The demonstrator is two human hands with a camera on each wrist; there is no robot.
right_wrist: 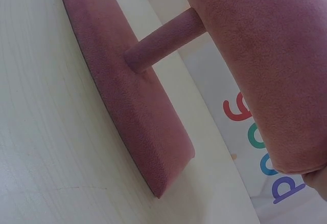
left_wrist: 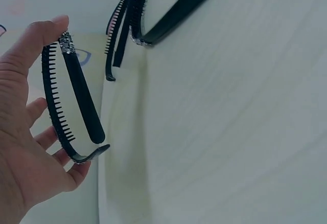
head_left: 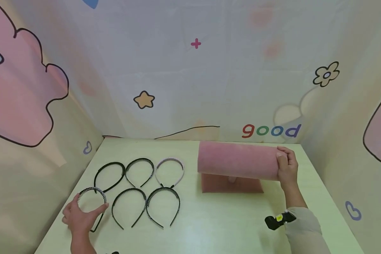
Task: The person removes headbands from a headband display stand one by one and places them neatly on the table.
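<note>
My left hand (head_left: 80, 217) holds a toothed headband (left_wrist: 48, 83) by its two sides, thumb on one side and fingers spread along the other. Glittery trim shows on the band near the thumb in the left wrist view. At the right, my right hand (head_left: 287, 167) grips the end of a pink plush roll (head_left: 238, 160), fingers over the top and thumb on the front. A short post (right_wrist: 166, 40) joins this roll to a flat pink base (right_wrist: 127, 86) on the table; together they form a headband stand. No headband shows on the roll.
Beside the left hand lie a black headband (head_left: 96, 173), another dark one (head_left: 139, 159) and a white one (head_left: 169, 158). Two more dark headbands lie in front, one left (head_left: 129, 189), one right (head_left: 163, 188). A printed cloth (head_left: 177, 77) encloses the pale table (head_left: 209, 225).
</note>
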